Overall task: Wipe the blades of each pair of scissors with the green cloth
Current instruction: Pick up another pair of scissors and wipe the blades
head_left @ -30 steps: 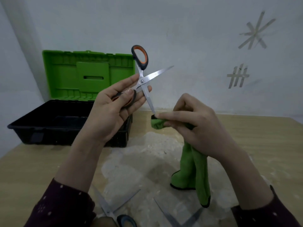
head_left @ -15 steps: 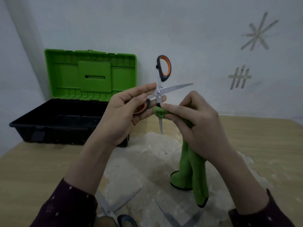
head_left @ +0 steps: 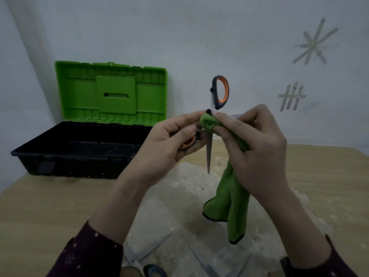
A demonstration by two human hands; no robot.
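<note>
Holding 1 scissors (head_left: 208, 152), 1 cloth (head_left: 229, 200); 2 pairs (head_left: 135, 261) lying.

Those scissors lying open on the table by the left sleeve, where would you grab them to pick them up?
Take the dark handle loop at the near edge, reaching in from the person's own side. The scissors lie flat with both blades spread open and pointing away, so the handle is the only blunt end and the nearest. Only part of it shows.
</note>
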